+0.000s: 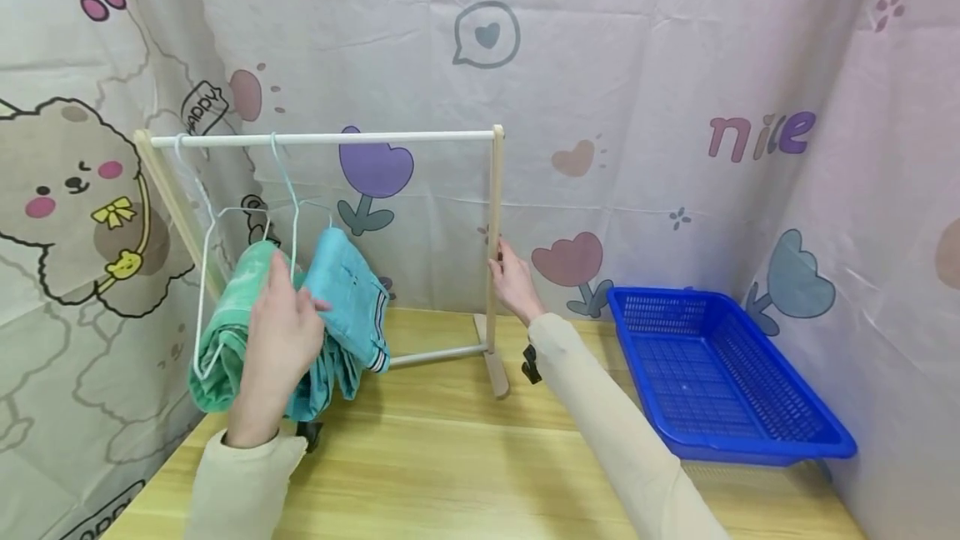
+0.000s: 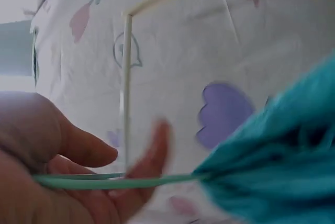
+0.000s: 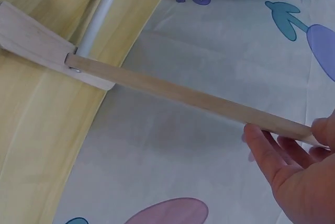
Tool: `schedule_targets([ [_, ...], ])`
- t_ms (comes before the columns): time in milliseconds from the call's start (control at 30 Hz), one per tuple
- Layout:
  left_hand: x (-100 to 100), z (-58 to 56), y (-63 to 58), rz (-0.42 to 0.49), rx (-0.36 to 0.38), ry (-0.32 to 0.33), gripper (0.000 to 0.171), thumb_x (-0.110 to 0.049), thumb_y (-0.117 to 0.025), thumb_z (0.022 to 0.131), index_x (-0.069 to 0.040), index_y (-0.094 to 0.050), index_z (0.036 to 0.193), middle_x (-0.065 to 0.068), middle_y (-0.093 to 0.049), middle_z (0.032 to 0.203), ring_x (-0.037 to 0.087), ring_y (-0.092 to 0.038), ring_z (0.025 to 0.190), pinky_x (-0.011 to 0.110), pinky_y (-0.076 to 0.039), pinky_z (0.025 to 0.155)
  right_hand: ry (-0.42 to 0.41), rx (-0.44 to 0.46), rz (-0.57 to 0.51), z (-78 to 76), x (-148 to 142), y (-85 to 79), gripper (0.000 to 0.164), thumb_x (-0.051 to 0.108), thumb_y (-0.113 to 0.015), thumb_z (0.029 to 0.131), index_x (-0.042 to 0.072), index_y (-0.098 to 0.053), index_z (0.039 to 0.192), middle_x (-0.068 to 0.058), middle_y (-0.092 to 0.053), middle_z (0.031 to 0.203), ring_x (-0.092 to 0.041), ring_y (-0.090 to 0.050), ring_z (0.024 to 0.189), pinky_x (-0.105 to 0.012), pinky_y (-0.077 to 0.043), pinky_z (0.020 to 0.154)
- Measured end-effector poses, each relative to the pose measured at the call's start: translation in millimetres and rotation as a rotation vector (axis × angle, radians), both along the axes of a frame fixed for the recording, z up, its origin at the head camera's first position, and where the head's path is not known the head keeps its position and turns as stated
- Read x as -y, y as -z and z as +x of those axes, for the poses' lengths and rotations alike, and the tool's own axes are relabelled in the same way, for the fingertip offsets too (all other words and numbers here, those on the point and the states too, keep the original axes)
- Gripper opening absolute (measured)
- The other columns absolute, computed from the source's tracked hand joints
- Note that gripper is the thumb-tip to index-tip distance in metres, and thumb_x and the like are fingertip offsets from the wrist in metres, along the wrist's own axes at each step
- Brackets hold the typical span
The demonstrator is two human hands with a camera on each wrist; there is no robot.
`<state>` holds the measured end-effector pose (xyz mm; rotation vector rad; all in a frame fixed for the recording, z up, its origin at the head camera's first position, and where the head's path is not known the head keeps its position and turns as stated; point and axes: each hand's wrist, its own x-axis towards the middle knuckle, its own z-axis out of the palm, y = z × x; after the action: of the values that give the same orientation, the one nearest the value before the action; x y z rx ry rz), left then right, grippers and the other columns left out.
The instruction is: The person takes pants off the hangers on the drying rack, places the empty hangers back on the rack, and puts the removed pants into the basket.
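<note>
A small clothes rack with a pale wooden post (image 1: 494, 215) and a white top rail (image 1: 390, 138) stands on the table. My right hand (image 1: 516, 277) grips that post, thumb on one side and fingers on the other in the right wrist view. Two hangers hang at the rail's left part: a white hanger (image 1: 201, 298) by a green garment (image 1: 243, 282) and a light blue hanger (image 1: 283, 169) by a blue garment (image 1: 348, 298) with a striped hem. My left hand (image 1: 285, 340) is in front of the garments, fingers loosely spread. A green hanger wire (image 2: 99, 183) crosses before its fingers.
A blue plastic basket (image 1: 750, 448) sits at the right of the wooden table (image 1: 450, 457). Patterned cloth (image 1: 637, 73) closes off the back and both sides. The rack's lower bar (image 1: 438, 355) and wooden foot (image 1: 492, 369) rest near the tabletop.
</note>
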<state>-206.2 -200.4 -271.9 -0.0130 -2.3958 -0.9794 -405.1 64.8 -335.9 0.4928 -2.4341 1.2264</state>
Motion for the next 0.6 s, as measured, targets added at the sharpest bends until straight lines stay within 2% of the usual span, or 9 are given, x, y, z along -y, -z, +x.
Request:
schedule_targets([
  [33, 2.5, -2.5, 0.7, 0.060, 0.036, 0.035, 0.058, -0.011, -0.025, 0.106, -0.001, 0.003, 0.156, 0.028, -0.052, 0.128, 0.030, -0.061, 0.081, 0.039, -0.051, 0.065, 0.004, 0.001, -0.001, -0.3, 0.2, -0.6, 0.041, 0.011, -0.044, 0.105, 0.010, -0.040, 0.146, -0.022, -0.059, 0.132, -0.033, -0.062, 0.118, -0.044, -0.054, 0.094],
  [100, 6.1, -6.9, 1.7, 0.211, 0.093, 0.130, 0.058, -0.020, -0.022, 0.108, -0.006, 0.006, 0.157, 0.015, -0.061, 0.100, 0.015, -0.052, 0.057, 0.027, -0.041, 0.048, 0.005, 0.006, -0.007, -0.4, 0.1, -2.0, 0.038, 0.011, -0.044, 0.106, 0.009, -0.043, 0.144, -0.022, -0.060, 0.131, -0.033, -0.062, 0.116, -0.044, -0.055, 0.092],
  [133, 7.4, -8.3, 2.6, 0.297, 0.109, 0.178, 0.058, -0.023, -0.021, 0.108, -0.008, 0.005, 0.157, 0.008, -0.059, 0.090, 0.010, -0.044, 0.048, 0.025, -0.039, 0.042, 0.001, 0.016, -0.009, 0.0, -0.1, -2.0, 0.037, 0.012, -0.043, 0.106, 0.008, -0.044, 0.143, -0.021, -0.059, 0.131, -0.033, -0.062, 0.117, -0.044, -0.055, 0.092],
  [200, 8.9, -11.0, 3.7, 0.481, 0.112, 0.260, 0.058, -0.029, -0.022, 0.108, -0.010, 0.000, 0.158, -0.002, -0.046, 0.067, 0.008, -0.031, 0.042, 0.026, -0.029, 0.037, -0.005, 0.030, -0.011, 0.4, -1.0, -2.1, 0.035, 0.014, -0.042, 0.106, 0.008, -0.047, 0.140, -0.021, -0.059, 0.131, -0.032, -0.061, 0.117, -0.045, -0.055, 0.092],
  [233, 9.4, -12.1, 4.1, 0.575, 0.104, 0.297, 0.058, -0.030, -0.023, 0.108, -0.010, -0.002, 0.158, -0.007, -0.037, 0.061, 0.007, -0.028, 0.039, 0.027, -0.025, 0.035, -0.007, 0.032, -0.008, 0.7, -1.2, -2.2, 0.034, 0.014, -0.041, 0.107, 0.007, -0.047, 0.139, -0.021, -0.059, 0.131, -0.032, -0.061, 0.118, -0.045, -0.055, 0.092],
  [300, 9.9, -13.1, 4.8, 0.695, 0.069, 0.345, 0.056, -0.032, -0.026, 0.108, -0.011, -0.010, 0.158, -0.010, -0.031, 0.055, 0.008, -0.026, 0.037, 0.029, -0.020, 0.033, -0.006, 0.030, -0.003, 0.7, -1.5, -2.8, 0.035, 0.015, -0.040, 0.107, 0.006, -0.047, 0.140, -0.021, -0.059, 0.132, -0.032, -0.061, 0.119, -0.045, -0.055, 0.093],
  [367, 9.2, -13.4, 5.5, 0.756, 0.031, 0.353, 0.053, -0.033, -0.029, 0.108, -0.011, -0.020, 0.156, -0.009, -0.031, 0.054, 0.010, -0.027, 0.036, 0.032, -0.017, 0.033, 0.000, 0.020, 0.005, 0.3, -1.7, -3.4, 0.036, 0.016, -0.040, 0.107, 0.006, -0.047, 0.141, -0.021, -0.059, 0.131, -0.032, -0.061, 0.119, -0.044, -0.054, 0.093],
  [433, 7.6, -13.3, 6.2, 0.779, 0.008, 0.333, 0.051, -0.033, -0.031, 0.108, -0.011, -0.026, 0.154, -0.008, -0.033, 0.054, 0.011, -0.027, 0.035, 0.032, -0.017, 0.032, 0.006, 0.012, 0.015, -0.1, -1.8, -3.3, 0.036, 0.017, -0.040, 0.107, 0.007, -0.046, 0.142, -0.020, -0.059, 0.132, -0.032, -0.061, 0.118, -0.044, -0.055, 0.093],
  [600, 3.6, -13.3, 8.6, 0.861, -0.016, 0.302, 0.046, -0.030, -0.035, 0.108, -0.012, -0.036, 0.150, -0.007, -0.032, 0.050, 0.013, -0.025, 0.032, 0.034, -0.015, 0.032, 0.013, 0.012, 0.038, -1.1, -1.7, -0.9, 0.038, 0.015, -0.041, 0.107, 0.008, -0.045, 0.143, -0.020, -0.060, 0.131, -0.032, -0.062, 0.116, -0.043, -0.056, 0.092],
])
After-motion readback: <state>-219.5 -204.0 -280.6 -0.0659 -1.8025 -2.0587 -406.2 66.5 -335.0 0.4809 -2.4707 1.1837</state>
